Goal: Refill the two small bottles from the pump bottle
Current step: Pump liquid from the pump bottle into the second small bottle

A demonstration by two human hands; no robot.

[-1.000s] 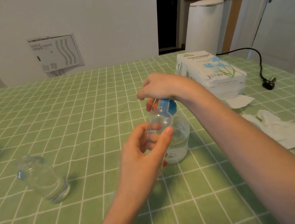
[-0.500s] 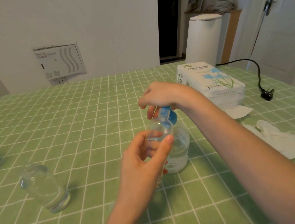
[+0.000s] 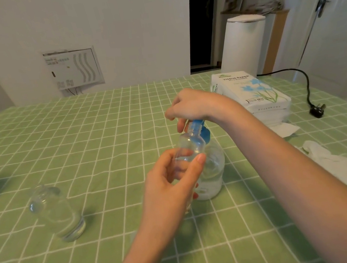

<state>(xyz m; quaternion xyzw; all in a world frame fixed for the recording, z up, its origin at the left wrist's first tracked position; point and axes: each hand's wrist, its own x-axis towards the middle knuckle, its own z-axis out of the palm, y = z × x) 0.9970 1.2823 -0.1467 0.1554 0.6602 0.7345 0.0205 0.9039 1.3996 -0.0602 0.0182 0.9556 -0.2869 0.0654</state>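
Almost nothing has moved since the earlier frames: both hands keep the same pose mid-table. Right hand (image 3: pixel 193 106) has its fingers curled over the blue pump head (image 3: pixel 199 125) of the pump bottle (image 3: pixel 213 170). Left hand (image 3: pixel 169 189) grips a small bottle (image 3: pixel 192 145), mouth up at the nozzle. Looks mid-fill, but the level is unreadable through the clear plastic. The second small bottle (image 3: pixel 57 212) stands well apart, near left; can't tell if it's filled. At least this fill remains.

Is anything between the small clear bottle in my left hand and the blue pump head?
Nothing visible does. The left hand holds the small clear plastic bottle with its open mouth up at the blue pump head of the larger clear pump bottle, which the right hand grips from above. The spout tip is hidden.
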